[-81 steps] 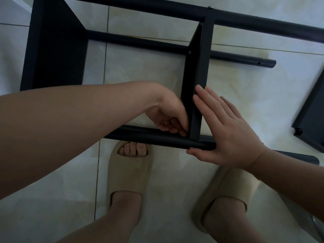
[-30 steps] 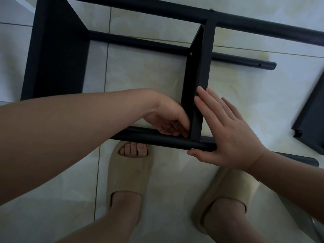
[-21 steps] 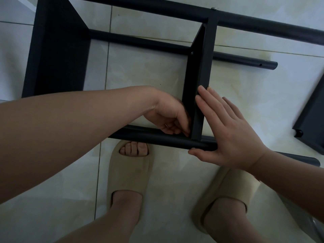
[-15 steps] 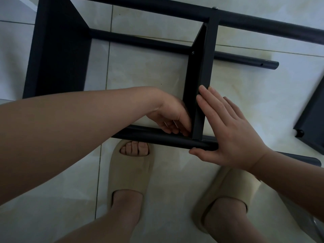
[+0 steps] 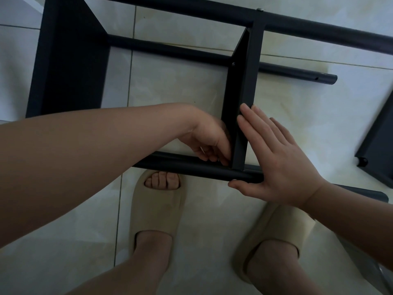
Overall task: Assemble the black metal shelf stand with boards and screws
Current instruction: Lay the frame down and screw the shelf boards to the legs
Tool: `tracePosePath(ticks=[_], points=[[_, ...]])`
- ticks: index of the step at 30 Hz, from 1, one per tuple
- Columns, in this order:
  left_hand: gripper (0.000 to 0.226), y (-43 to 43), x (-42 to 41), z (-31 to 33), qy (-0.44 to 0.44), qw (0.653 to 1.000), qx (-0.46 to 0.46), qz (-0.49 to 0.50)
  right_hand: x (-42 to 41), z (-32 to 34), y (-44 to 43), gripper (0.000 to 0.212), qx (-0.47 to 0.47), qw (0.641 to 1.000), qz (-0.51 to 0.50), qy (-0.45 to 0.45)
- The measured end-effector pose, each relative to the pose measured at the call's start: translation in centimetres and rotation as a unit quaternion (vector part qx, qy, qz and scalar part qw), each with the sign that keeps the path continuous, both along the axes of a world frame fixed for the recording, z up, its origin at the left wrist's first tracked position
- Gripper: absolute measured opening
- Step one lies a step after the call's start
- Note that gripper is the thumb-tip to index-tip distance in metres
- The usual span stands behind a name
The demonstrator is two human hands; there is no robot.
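Left of both hands stands the fitted end board (image 5: pixel 70 60). The left hand (image 5: pixel 210 141) curls its fingers into the corner where the middle board (image 5: pixel 240 92) meets the near tube (image 5: pixel 187 167); what they pinch is hidden. The right hand (image 5: pixel 274 158) presses flat and straight-fingered against that board. If it slackens, the board could shift and any screw would likely go in crooked.

— What's on the head feed?

— My left hand (image 5: pixel 210 143) reaches in from nine o'clock. Its fingers are curled into the corner where the upright board (image 5: pixel 240 81) meets the near tube (image 5: pixel 180 165). I can't tell what they pinch.

— And the other?

— My right hand (image 5: pixel 276 167) comes from four o'clock, fingers flat against that board's right face, thumb touching the tube. A second board (image 5: pixel 70 67) stands at ten o'clock, a loose panel (image 5: pixel 380 145) lies at three, and the slippers (image 5: pixel 157 209) are at six.
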State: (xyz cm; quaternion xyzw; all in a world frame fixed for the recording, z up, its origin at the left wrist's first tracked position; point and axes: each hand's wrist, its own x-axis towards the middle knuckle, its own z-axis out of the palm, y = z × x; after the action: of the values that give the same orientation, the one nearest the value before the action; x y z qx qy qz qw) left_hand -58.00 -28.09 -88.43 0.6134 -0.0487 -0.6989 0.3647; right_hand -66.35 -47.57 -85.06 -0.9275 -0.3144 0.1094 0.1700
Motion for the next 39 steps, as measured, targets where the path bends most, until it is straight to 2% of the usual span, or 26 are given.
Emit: tracePosePath(ticks=[7, 13, 20, 26, 32, 39], points=[[0.013, 0.14, 0.48, 0.33, 0.042, 0.999, -0.007, -0.004, -0.01, -0.12, -0.06, 0.107, 0.003, 1.0, 0.0, -0.004], [0.006, 0.07, 0.03, -0.07, 0.003, 1.0, -0.007, -0.002, -0.03, -0.09, -0.06, 0.107, 0.004, 1.0, 0.0, -0.004], [0.012, 0.08, 0.34, 0.35, 0.029, 1.0, -0.011, 0.0, 0.01, -0.01, -0.02, 0.106, 0.005, 1.0, -0.001, -0.002], [0.015, 0.18, -0.03, 0.45, 0.059, 0.997, -0.03, 0.043, -0.01, -0.05, -0.03, 0.106, 0.005, 1.0, 0.0, -0.003], [0.005, 0.06, -0.41, 0.15, 0.01, 1.0, 0.001, 0.03, -0.03, -0.04, 0.01, 0.106, 0.001, 1.0, 0.0, -0.003], [0.012, -0.16, -0.02, 0.3, 0.054, 0.997, -0.016, 0.047, -0.01, 0.09, 0.05, 0.106, -0.001, 1.0, -0.001, 0.001]])
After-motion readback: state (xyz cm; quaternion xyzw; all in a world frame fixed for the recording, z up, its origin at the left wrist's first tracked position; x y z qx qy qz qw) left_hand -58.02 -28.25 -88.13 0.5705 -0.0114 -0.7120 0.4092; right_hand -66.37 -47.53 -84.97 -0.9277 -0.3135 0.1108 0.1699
